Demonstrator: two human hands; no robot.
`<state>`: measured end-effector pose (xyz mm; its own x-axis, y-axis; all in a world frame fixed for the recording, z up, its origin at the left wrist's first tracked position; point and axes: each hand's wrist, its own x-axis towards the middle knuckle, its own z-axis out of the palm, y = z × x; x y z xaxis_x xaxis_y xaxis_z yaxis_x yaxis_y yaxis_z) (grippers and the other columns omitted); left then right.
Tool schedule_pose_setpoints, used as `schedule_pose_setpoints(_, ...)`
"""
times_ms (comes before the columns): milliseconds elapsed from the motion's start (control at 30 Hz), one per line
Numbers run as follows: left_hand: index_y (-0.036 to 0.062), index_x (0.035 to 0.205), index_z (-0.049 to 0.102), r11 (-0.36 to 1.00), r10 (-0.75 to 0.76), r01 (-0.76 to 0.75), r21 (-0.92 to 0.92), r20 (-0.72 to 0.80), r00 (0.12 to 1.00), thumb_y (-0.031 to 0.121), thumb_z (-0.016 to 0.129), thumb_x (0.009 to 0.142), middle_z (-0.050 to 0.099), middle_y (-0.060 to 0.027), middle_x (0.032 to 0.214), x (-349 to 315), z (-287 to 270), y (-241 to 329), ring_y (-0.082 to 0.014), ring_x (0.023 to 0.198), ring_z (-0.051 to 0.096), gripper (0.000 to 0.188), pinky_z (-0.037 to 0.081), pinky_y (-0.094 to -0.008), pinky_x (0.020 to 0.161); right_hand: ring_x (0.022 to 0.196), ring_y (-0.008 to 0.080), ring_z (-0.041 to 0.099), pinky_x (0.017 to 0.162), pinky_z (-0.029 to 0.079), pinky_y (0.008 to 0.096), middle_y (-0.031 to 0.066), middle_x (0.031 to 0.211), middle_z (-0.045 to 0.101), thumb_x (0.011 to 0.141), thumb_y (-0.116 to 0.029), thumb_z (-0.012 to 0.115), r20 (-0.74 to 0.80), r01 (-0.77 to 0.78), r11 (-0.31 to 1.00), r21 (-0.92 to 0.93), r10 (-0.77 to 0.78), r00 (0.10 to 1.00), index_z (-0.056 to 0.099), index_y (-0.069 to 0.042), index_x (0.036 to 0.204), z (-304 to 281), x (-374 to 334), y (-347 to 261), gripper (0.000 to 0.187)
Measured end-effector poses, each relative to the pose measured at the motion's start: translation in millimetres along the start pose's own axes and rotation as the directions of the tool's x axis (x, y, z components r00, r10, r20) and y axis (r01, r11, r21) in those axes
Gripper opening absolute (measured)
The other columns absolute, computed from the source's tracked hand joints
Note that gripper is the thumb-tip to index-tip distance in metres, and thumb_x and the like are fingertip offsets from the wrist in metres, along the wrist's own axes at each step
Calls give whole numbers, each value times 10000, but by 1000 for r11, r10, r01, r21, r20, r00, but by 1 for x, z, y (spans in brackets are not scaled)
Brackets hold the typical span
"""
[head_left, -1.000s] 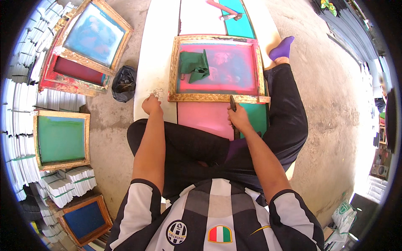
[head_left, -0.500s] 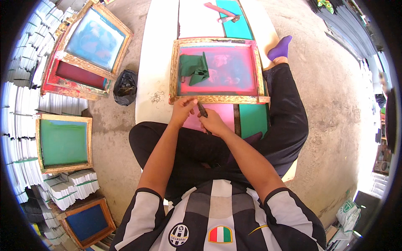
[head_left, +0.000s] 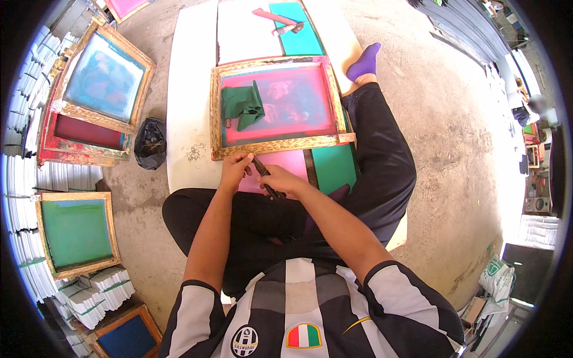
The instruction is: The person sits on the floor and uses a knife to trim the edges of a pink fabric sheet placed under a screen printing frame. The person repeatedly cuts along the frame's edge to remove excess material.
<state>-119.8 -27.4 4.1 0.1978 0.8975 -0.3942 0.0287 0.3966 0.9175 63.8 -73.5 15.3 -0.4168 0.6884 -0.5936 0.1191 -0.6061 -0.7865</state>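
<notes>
A wooden screen-printing frame (head_left: 280, 145) with pink and blue mesh (head_left: 298, 107) lies on a long board in front of me. A crumpled dark green cloth (head_left: 242, 104) rests on the left part of the mesh. At the frame's near edge my left hand (head_left: 235, 173) has its fingers curled, thumb and forefinger close together; anything between them is too small to make out. Just to its right, my right hand (head_left: 280, 181) is closed round a slim dark tool (head_left: 262, 169), whose exact kind I cannot tell. The tool's tip points up toward the frame and the left fingertips.
A reddish-handled tool (head_left: 271, 17) and a smaller tool (head_left: 285, 29) lie at the board's far end. On the left are a black plastic bag (head_left: 150, 143), a blue screen frame (head_left: 102, 77), a green one (head_left: 74, 232) and paper stacks (head_left: 95, 292). My legs straddle the board.
The whole view has swung, so everything sits farther left. Both hands stay together at the frame's near edge, and the dark tool is still in the right one.
</notes>
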Motion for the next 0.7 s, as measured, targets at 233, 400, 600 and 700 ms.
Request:
schedule_pose_setpoints(233, 36, 921, 694, 998, -33, 31, -51, -34, 999, 328, 708, 937, 635, -16, 724, 4, -4, -5, -114, 545, 586, 293, 389, -249, 487, 713, 182, 674, 582, 551, 327, 93, 789, 654, 909, -162, 660, 0, -66, 998, 8, 66, 998, 622, 0, 1028, -1, 6, 2, 205)
schedule_pose_setpoints(400, 31, 951, 696, 999, -18, 9, -41, -213, 977, 345, 664, 965, 690, -47, 768, 11, -17, -2, -111, 536, 577, 316, 388, -252, 477, 652, 183, 620, 524, 476, 344, 76, 759, 627, 881, -156, 644, -48, -27, 996, 86, 31, 998, 615, -20, 984, 0, 3, 6, 173)
schedule_pose_setpoints(600, -11, 886, 699, 1000, 5, 15, 24, -655, 755, 333, 666, 958, 694, -84, 737, 41, -80, 11, -137, 501, 558, 353, 402, -286, 449, 699, 218, 654, 566, 504, 383, 123, 845, 656, 885, -180, 615, -360, -90, 992, -89, 53, 931, 608, 9, 1044, -60, -6, 36, 247)
schedule_pose_setpoints(700, -33, 784, 689, 999, -43, 40, -24, -822, 568, 379, 688, 947, 663, -86, 669, 62, -117, -10, -169, 485, 545, 443, 425, -328, 456, 815, 300, 692, 677, 539, 430, 191, 946, 682, 890, -197, 610, -512, -235, 890, -390, 3, 859, 606, 43, 1135, -93, -21, 37, 343)
